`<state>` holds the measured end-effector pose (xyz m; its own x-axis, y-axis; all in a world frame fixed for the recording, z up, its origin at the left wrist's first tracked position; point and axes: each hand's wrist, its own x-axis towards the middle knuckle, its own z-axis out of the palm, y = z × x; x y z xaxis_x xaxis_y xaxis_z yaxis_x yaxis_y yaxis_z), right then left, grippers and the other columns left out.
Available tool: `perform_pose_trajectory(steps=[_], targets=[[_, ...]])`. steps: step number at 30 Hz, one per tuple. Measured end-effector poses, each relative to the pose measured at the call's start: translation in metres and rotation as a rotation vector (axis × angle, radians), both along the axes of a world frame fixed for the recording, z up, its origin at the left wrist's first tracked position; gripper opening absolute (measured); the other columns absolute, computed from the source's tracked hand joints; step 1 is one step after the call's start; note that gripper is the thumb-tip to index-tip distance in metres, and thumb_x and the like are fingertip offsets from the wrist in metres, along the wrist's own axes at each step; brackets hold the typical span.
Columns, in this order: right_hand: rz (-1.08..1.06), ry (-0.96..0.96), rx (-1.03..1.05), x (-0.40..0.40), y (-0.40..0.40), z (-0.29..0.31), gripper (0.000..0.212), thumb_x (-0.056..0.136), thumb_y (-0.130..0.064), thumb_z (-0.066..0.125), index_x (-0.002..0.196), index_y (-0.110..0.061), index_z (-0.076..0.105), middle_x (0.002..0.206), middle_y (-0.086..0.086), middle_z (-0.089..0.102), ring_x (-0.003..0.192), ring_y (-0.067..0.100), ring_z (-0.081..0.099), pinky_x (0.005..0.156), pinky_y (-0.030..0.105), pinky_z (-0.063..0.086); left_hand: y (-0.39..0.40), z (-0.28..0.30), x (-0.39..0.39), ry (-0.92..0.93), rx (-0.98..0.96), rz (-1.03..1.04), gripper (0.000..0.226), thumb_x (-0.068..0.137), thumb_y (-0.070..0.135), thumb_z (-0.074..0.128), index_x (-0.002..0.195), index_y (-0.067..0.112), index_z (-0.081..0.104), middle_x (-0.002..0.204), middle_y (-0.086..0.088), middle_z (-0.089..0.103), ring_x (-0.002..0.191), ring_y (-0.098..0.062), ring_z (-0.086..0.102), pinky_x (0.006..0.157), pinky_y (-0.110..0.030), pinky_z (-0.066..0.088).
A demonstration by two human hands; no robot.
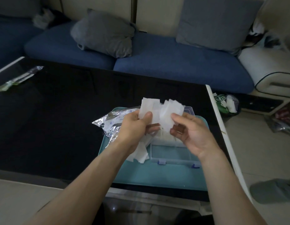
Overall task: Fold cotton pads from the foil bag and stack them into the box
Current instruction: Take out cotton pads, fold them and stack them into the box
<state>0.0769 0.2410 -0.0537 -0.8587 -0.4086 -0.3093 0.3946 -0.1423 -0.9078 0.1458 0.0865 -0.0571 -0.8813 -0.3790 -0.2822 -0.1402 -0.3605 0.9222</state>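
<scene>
I see both hands raised above the clear plastic box (169, 151), which sits on a teal tray (157, 174) on the black table (60, 119). The left hand (134, 125) pinches a white cotton pad (147, 109) between thumb and curled fingers. The right hand (193, 132) grips a second pad (170, 114) at its lower edge, thumb against fingertips; the two pads overlap. Loose pads (141, 153) lie on the tray beside the box's left wall. The crumpled foil bag (110, 125) rests at the tray's left edge, partly under the left wrist.
</scene>
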Motion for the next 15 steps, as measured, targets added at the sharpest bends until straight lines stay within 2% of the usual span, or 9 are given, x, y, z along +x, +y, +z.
perform_pose_trajectory(steps=[2, 4, 6, 8, 9, 12, 13, 15], targets=[[0.007, 0.050, 0.079, 0.008, -0.009, -0.002, 0.013, 0.085, -0.012, 0.075, 0.098, -0.009, 0.071, 0.084, 0.004, 0.076, 0.077, 0.018, 0.070, 0.066, 0.028, 0.057, 0.005, 0.001, 0.000, 0.006, 0.010, -0.001, 0.017, 0.102, 0.010, 0.049, 0.099, 0.002, 0.064, 0.075, -0.007, 0.072, 0.062, -0.015, 0.068, 0.068, -0.031, 0.059], [-0.038, 0.135, 0.145, 0.012, -0.016, -0.006, 0.020, 0.085, -0.014, 0.077, 0.103, -0.008, 0.071, 0.088, 0.006, 0.078, 0.077, 0.017, 0.072, 0.065, 0.028, 0.057, 0.009, 0.002, 0.000, 0.006, 0.056, -0.034, 0.023, 0.104, 0.013, 0.044, 0.099, 0.005, 0.065, 0.085, -0.012, 0.074, 0.078, -0.022, 0.070, 0.082, -0.040, 0.058], [-0.088, 0.234, 0.227, 0.015, -0.021, -0.007, 0.017, 0.085, -0.018, 0.079, 0.098, -0.010, 0.072, 0.084, 0.005, 0.078, 0.071, 0.014, 0.072, 0.062, 0.026, 0.056, 0.010, 0.005, -0.002, 0.015, 0.178, -0.047, 0.029, 0.105, 0.020, 0.042, 0.107, 0.001, 0.065, 0.101, -0.019, 0.073, 0.092, -0.028, 0.071, 0.090, -0.044, 0.057], [-0.099, 0.351, 0.334, 0.018, -0.023, -0.008, 0.016, 0.084, -0.026, 0.081, 0.090, -0.013, 0.073, 0.075, 0.001, 0.076, 0.062, 0.008, 0.069, 0.057, 0.022, 0.052, 0.009, 0.006, -0.002, 0.032, 0.281, -0.034, 0.033, 0.105, 0.025, 0.045, 0.107, -0.001, 0.065, 0.103, -0.019, 0.073, 0.094, -0.027, 0.072, 0.089, -0.045, 0.058], [-0.074, 0.405, 0.386, 0.018, -0.023, -0.008, 0.018, 0.084, -0.030, 0.080, 0.084, -0.014, 0.074, 0.069, -0.002, 0.075, 0.057, 0.003, 0.065, 0.055, 0.019, 0.048, 0.009, 0.007, -0.002, 0.041, 0.254, -0.050, 0.033, 0.104, 0.025, 0.046, 0.108, -0.002, 0.064, 0.104, -0.020, 0.073, 0.094, -0.028, 0.073, 0.087, -0.044, 0.058], [0.104, 0.519, 0.632, 0.016, -0.015, -0.005, 0.031, 0.083, -0.045, 0.078, 0.070, -0.017, 0.073, 0.054, -0.011, 0.065, 0.046, -0.001, 0.054, 0.048, 0.013, 0.040, 0.009, 0.002, 0.001, 0.073, 0.011, -0.127, 0.022, 0.102, 0.010, 0.047, 0.112, -0.006, 0.059, 0.100, -0.023, 0.072, 0.088, -0.030, 0.074, 0.073, -0.035, 0.061], [0.147, 0.530, 0.710, 0.014, -0.012, -0.002, 0.032, 0.081, -0.049, 0.078, 0.072, -0.019, 0.073, 0.058, -0.012, 0.067, 0.050, -0.002, 0.057, 0.049, 0.012, 0.041, 0.008, 0.000, 0.001, 0.072, -0.047, -0.132, 0.020, 0.102, 0.006, 0.047, 0.112, -0.006, 0.058, 0.097, -0.022, 0.072, 0.085, -0.030, 0.074, 0.070, -0.034, 0.062], [0.111, 0.541, 0.761, 0.008, -0.003, 0.000, 0.035, 0.076, -0.052, 0.080, 0.091, -0.022, 0.072, 0.080, -0.009, 0.072, 0.071, -0.001, 0.064, 0.062, 0.016, 0.050, 0.005, -0.005, 0.002, 0.074, -0.105, -0.148, 0.021, 0.102, 0.006, 0.046, 0.116, -0.005, 0.058, 0.095, -0.019, 0.072, 0.082, -0.029, 0.073, 0.070, -0.035, 0.062]])
